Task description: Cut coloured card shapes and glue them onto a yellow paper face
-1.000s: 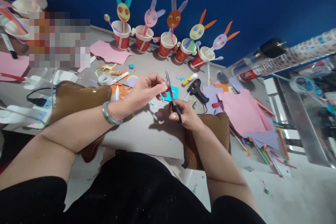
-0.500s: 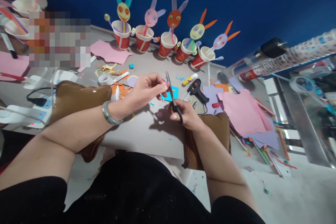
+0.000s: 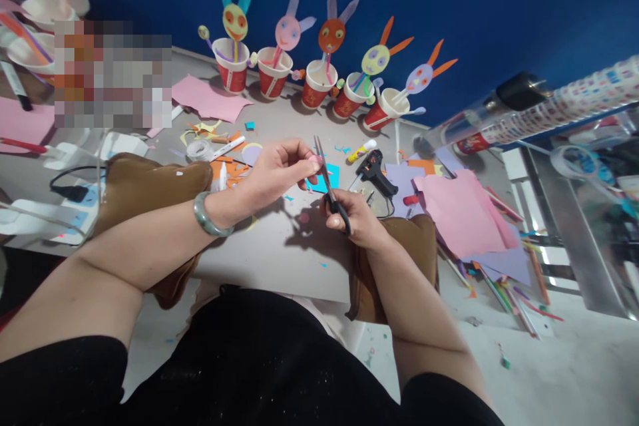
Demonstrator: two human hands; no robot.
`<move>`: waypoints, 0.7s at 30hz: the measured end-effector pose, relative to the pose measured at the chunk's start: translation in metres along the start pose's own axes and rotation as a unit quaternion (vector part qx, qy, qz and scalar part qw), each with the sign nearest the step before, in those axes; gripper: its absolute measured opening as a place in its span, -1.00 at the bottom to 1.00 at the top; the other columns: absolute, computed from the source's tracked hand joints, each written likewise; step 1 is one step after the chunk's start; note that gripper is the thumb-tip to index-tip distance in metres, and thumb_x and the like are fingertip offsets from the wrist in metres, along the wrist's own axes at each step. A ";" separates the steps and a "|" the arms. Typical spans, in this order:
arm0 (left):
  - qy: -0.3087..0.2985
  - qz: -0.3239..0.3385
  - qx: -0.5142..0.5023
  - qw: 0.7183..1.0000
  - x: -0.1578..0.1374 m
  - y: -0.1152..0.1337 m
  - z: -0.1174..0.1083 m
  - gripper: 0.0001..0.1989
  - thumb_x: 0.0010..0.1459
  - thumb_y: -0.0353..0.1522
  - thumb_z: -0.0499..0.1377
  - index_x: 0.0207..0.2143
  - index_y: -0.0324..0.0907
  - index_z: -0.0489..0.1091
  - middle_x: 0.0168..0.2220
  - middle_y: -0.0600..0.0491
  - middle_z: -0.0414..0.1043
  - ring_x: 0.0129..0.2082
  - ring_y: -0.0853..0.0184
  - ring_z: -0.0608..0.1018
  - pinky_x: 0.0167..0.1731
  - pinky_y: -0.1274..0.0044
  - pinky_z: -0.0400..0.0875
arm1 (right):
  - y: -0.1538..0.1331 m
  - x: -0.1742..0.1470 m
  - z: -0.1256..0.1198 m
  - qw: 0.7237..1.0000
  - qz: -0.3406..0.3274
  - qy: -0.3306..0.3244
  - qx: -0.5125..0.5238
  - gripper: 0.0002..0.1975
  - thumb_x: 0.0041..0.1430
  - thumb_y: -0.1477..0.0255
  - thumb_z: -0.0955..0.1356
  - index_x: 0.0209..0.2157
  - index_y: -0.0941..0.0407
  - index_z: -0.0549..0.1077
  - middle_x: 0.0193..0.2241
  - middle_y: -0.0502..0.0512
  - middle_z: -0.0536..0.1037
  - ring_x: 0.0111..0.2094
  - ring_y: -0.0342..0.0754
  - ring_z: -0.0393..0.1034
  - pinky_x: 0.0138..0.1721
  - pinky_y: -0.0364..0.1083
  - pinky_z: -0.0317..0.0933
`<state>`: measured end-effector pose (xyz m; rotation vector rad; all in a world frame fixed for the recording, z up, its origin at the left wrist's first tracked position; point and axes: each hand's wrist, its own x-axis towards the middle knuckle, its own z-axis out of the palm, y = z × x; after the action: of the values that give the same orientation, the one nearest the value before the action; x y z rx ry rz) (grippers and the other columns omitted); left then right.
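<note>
My left hand (image 3: 282, 170) pinches a small piece of pink paper (image 3: 314, 159) between thumb and fingertips. Fingers of my right hand (image 3: 357, 216) are wrapped round the black handles of a pair of scissors (image 3: 327, 176). The scissors point away from me, their blades right beside the pink paper; whether they touch it is hard to make out. Beneath the blades lies a bright blue piece of paper (image 3: 330, 178). A small pink paper circle (image 3: 304, 218) rests on the table in the shadow of my hands.
Several red paper cups (image 3: 273, 83) with paper rabbit faces stand along the blue wall. A black glue gun (image 3: 378, 173) and a yellow glue stick (image 3: 362, 151) lie right of centre. Pink paper sheets (image 3: 464, 210) are at right; brown cushions (image 3: 150, 190) flank the table front.
Almost nothing differs. The scissors and my right hand have shifted very slightly, while my left hand keeps its place with the pink paper.
</note>
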<state>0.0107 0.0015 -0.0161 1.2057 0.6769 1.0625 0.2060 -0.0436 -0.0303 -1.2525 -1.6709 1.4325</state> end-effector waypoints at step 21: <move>0.011 0.013 -0.014 1.000 0.001 -0.001 -0.001 -0.81 0.08 -0.34 0.28 -0.46 -0.20 0.32 -0.51 0.14 0.41 -0.53 0.52 0.48 -0.54 0.66 0.43 | 0.000 -0.001 0.000 1.000 -0.002 0.003 0.014 -0.30 -0.25 -0.22 0.51 -0.62 0.09 0.23 -0.63 -0.11 0.28 -0.56 -0.21 0.06 -0.49 -0.12 -0.05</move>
<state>0.0103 0.0031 -0.0173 1.1823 0.6639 1.1051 0.2065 -0.0444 -0.0305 -1.2367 -1.6427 1.4435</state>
